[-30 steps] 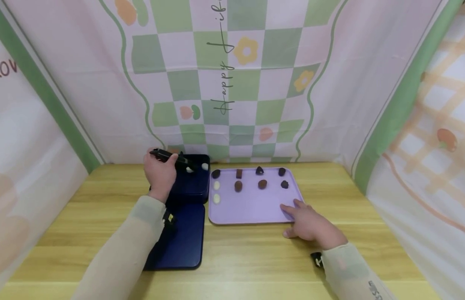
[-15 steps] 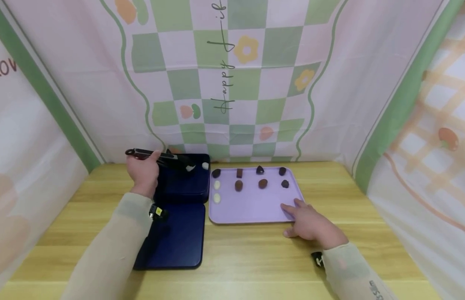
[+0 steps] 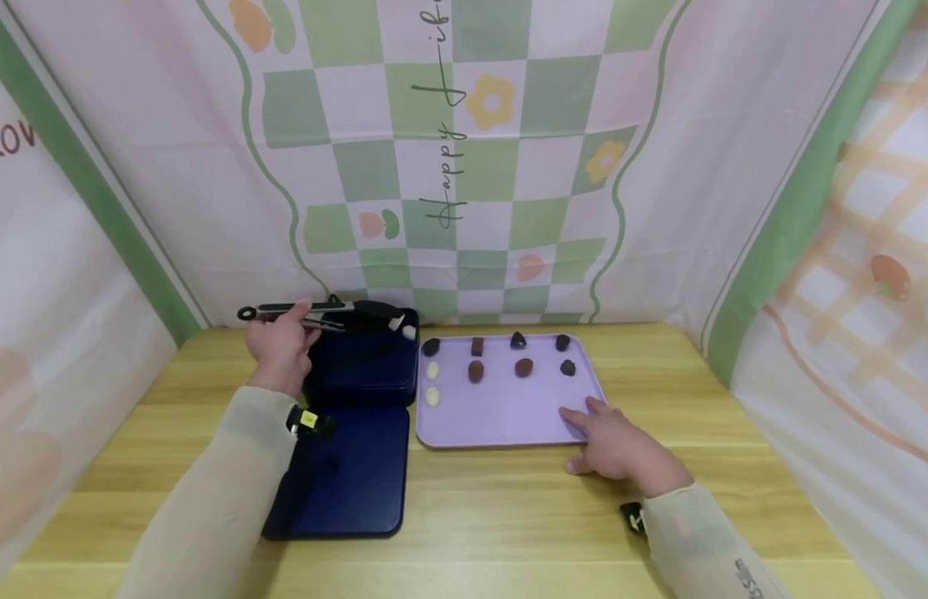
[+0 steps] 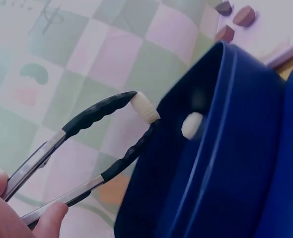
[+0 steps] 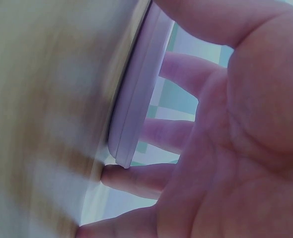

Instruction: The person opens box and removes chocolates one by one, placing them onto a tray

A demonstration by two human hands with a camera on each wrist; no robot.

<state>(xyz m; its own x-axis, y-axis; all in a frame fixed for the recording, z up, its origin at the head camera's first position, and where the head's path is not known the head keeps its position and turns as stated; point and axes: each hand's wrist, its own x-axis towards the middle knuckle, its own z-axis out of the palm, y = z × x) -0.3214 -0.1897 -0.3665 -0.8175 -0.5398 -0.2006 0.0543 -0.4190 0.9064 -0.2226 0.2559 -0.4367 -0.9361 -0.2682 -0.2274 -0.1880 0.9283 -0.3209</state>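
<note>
My left hand (image 3: 279, 345) grips a pair of tongs (image 3: 344, 307) by the handles, over the left side of a dark blue box (image 3: 367, 389). Between the tongs' black tips a white, chocolate-like piece (image 4: 145, 107) is pinched, near the box's back rim in the left wrist view. A second white piece (image 4: 191, 125) lies inside the box. On the right, my right hand (image 3: 621, 445) has its fingers spread and touching the front right corner of a lilac tray (image 3: 501, 420). In the right wrist view, its fingers (image 5: 141, 178) reach around the tray's edge.
Along the tray's back lie several brown pieces (image 3: 475, 371), some dark and some milk-coloured, with two white pieces (image 3: 432, 396) at its left. A flat dark blue lid (image 3: 359, 482) lies in front of the box. A patterned cloth (image 3: 464, 274) hangs behind the wooden table (image 3: 509, 516).
My left hand has moved left, and the tongs now lie more level. Their tips, holding the white piece, have risen and shifted right toward the box's back right corner. The right hand stays put.
</note>
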